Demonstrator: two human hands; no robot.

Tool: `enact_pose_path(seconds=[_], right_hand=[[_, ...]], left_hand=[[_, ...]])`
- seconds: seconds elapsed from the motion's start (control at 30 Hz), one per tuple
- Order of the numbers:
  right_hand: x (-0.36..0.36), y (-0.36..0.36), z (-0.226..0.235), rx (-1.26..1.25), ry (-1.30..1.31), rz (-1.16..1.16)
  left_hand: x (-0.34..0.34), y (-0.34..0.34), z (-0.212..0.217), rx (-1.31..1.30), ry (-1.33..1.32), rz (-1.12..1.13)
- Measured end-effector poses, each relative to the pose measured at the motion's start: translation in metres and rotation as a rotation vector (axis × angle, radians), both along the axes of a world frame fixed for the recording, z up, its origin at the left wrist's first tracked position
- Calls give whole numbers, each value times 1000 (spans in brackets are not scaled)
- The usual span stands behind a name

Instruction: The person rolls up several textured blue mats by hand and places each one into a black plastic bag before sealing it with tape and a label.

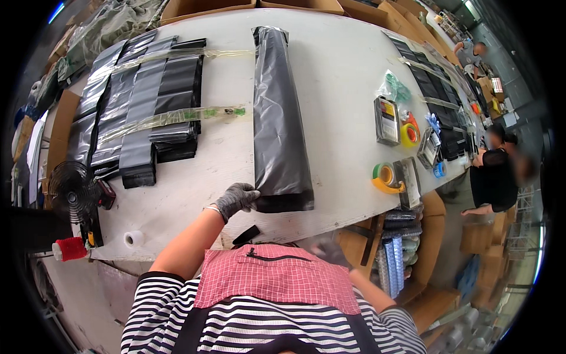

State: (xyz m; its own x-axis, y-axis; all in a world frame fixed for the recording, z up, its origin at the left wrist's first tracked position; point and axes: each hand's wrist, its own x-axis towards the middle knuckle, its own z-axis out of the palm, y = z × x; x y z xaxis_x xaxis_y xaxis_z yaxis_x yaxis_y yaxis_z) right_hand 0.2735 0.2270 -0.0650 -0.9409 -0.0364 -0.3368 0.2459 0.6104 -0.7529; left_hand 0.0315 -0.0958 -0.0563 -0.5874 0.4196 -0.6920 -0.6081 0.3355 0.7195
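A long folded black plastic bag (280, 118) lies lengthwise on the white table (224, 141), its near end close to the front edge. My left hand (237, 199), in a grey glove, pinches the bag's near left corner. In front of my red checked apron, my right hand (331, 251) is gloved too and smeared by motion, so its fingers are unclear. A small dark flat piece (246, 235) rests by the table edge, between my left wrist and the apron.
Stacks of folded black bags (138, 106) lie left, crossed by clear tape strips (177, 115). A fan (73, 192), red twine (69, 249) and white roll (134, 238) stand near left. Tape rolls (386, 176) and boxes (386, 121) sit right. A co-worker (495, 171) stands beyond.
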Motion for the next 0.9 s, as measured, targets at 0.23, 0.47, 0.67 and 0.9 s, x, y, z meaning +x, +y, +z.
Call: enact_pose_path(seconds=[0.23,0.47,0.67,0.9], right_hand=[[96,94,-57,458,-526,168],[-130,52,28,518,755,322],[-206,37,6,435,957,588],[-201,22,35,-365,401,-19]], left_hand=[[-33,34,52,-456,1703,-772],[-64,31,14,-322,1851,-1030],[-62,56,24,-259,1807,-1026],[-21,37,26,405,482,-74]])
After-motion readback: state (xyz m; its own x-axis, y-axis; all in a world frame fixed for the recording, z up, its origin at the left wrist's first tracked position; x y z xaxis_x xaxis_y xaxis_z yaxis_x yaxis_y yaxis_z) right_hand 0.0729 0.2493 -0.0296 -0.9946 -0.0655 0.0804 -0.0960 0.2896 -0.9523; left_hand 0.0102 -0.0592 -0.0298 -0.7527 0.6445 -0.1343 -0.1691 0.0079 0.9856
